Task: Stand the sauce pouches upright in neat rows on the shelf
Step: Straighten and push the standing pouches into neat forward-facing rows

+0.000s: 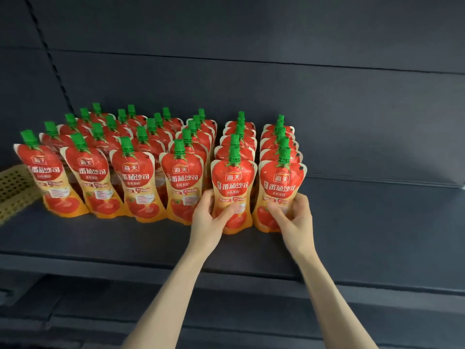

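Observation:
Several rows of red and orange sauce pouches with green caps stand upright on the dark shelf [364, 222], running from front to back. My left hand [210, 215] grips the waist of the front pouch [232, 182] in the second row from the right. The front pouch of the rightmost row [281, 182] is held low down by my right hand [293, 212], fingers curled round its narrow part. Both pouches stand upright on the shelf, level with the other front pouches.
A yellow perforated mat or basket [13, 190] lies at the shelf's left end beside the pouches. The shelf's front lip [251, 273] runs below my forearms. The dark back wall [352, 109] rises behind the rows. The shelf right of the pouches is bare.

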`<state>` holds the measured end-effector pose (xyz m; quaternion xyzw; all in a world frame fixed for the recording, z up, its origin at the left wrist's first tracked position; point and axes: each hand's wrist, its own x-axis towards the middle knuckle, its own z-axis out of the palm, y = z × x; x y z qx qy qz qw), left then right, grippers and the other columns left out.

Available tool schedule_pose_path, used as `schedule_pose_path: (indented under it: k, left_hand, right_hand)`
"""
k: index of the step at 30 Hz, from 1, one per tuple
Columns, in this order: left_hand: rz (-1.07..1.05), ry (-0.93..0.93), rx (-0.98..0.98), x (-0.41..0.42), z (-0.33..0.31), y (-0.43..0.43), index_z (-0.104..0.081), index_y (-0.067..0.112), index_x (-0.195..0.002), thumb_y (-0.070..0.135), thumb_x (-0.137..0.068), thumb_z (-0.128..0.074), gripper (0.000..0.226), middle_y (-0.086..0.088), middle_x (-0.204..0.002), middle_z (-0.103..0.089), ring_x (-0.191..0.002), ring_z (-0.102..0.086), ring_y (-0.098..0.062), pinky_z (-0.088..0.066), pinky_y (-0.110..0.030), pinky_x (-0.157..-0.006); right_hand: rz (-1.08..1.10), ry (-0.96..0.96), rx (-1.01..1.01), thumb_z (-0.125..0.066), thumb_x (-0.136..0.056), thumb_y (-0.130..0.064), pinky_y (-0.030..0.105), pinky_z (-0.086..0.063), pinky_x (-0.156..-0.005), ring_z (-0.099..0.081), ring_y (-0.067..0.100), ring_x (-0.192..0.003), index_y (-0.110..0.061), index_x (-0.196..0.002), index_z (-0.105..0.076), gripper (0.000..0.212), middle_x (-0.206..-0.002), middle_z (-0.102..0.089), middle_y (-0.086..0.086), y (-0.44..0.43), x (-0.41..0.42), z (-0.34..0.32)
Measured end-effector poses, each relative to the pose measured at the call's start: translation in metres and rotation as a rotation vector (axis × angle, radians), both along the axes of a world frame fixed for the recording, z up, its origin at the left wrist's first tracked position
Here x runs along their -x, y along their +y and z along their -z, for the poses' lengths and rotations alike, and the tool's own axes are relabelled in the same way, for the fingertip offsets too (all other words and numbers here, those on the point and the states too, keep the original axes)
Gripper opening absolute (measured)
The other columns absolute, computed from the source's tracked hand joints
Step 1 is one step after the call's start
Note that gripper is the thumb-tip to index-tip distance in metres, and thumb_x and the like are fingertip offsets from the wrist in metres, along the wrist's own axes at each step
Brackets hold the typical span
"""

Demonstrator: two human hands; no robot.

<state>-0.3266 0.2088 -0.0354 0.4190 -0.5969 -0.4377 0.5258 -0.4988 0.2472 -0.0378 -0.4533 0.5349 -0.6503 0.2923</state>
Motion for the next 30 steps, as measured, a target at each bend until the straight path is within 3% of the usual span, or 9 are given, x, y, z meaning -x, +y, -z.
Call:
schedule_pose_path:
  k: [3,6,9,12,16,19,26,30]
  left_hand:
    - [-0.044,-0.106,0.021,-0.002,0.007,0.006,-0.048,0.022,-0.118,0.024,-0.077,-0.074,0.049,0.01,-0.115,-0.059,-0.106,-0.056,-0.004,-0.046,-0.014,-0.083]
    - [-0.119,-0.193,0.077,-0.001,0.009,0.011,-0.047,0.021,-0.115,0.024,-0.078,-0.073,0.045,0.008,-0.113,-0.057,-0.103,-0.052,-0.003,-0.04,-0.006,-0.079]
    - [-0.17,-0.254,0.127,-0.002,0.012,0.012,-0.052,0.013,-0.12,0.027,-0.078,-0.072,0.049,-0.001,-0.119,-0.06,-0.11,-0.054,-0.011,-0.041,-0.017,-0.089]
    - [-0.155,-0.244,0.132,-0.003,0.011,0.014,-0.052,0.011,-0.123,0.025,-0.079,-0.071,0.05,-0.002,-0.12,-0.06,-0.112,-0.054,-0.013,-0.04,-0.019,-0.089]
    - [-0.108,-0.237,0.095,-0.005,0.011,0.012,-0.05,0.012,-0.126,0.026,-0.082,-0.069,0.05,-0.002,-0.124,-0.059,-0.115,-0.053,-0.014,-0.041,-0.021,-0.091]
    - [-0.097,-0.237,0.074,-0.006,0.01,0.013,-0.049,0.013,-0.129,0.028,-0.083,-0.067,0.052,-0.002,-0.126,-0.058,-0.117,-0.052,-0.015,-0.041,-0.023,-0.093]
    - [-0.161,-0.242,0.074,-0.004,0.009,0.016,-0.048,0.014,-0.129,0.027,-0.081,-0.069,0.054,-0.001,-0.126,-0.057,-0.116,-0.052,-0.015,-0.04,-0.023,-0.092]
    - [-0.239,-0.253,0.099,-0.004,0.012,0.017,-0.054,0.013,-0.118,0.029,-0.077,-0.074,0.048,-0.003,-0.116,-0.061,-0.108,-0.057,-0.016,-0.05,-0.036,-0.093]
  right_hand:
    - [0.028,0.057,-0.033,-0.072,-0.081,-0.013,0.027,-0.056,-0.081,-0.065,0.008,-0.097,-0.023,-0.108,-0.047,0.038,-0.107,-0.064,-0.003,0.006,-0.003,0.006]
    - [0.079,0.127,-0.058,-0.072,-0.08,-0.013,0.026,-0.054,-0.082,-0.064,0.007,-0.097,-0.017,-0.114,-0.047,0.042,-0.107,-0.065,-0.004,0.011,-0.006,0.01]
    - [0.118,0.18,-0.084,-0.071,-0.082,-0.016,0.02,-0.052,-0.082,-0.063,0.005,-0.097,-0.019,-0.117,-0.047,0.042,-0.108,-0.064,-0.005,0.014,-0.008,0.009]
    - [0.128,0.201,-0.111,-0.068,-0.084,-0.016,0.015,-0.051,-0.08,-0.062,0.001,-0.095,-0.022,-0.117,-0.046,0.04,-0.107,-0.064,-0.008,0.015,-0.01,0.008]
    - [0.069,0.188,-0.126,-0.067,-0.086,-0.014,0.038,-0.053,-0.09,-0.064,0.013,-0.102,-0.021,-0.116,-0.049,0.036,-0.111,-0.066,-0.002,0.018,-0.004,0.009]
    - [0.026,0.198,-0.133,-0.065,-0.087,-0.015,0.041,-0.053,-0.091,-0.064,0.013,-0.103,-0.022,-0.116,-0.049,0.034,-0.112,-0.066,-0.001,0.021,-0.001,0.007]
    - [0.066,0.244,-0.12,-0.065,-0.087,-0.019,0.017,-0.05,-0.082,-0.059,0.006,-0.102,-0.019,-0.124,-0.043,0.043,-0.116,-0.06,-0.003,0.021,-0.004,0.008]
    - [0.106,0.249,-0.126,-0.066,-0.086,-0.016,0.004,-0.047,-0.071,-0.056,-0.005,-0.092,-0.017,-0.124,-0.041,0.045,-0.111,-0.058,-0.006,0.022,-0.005,0.008]
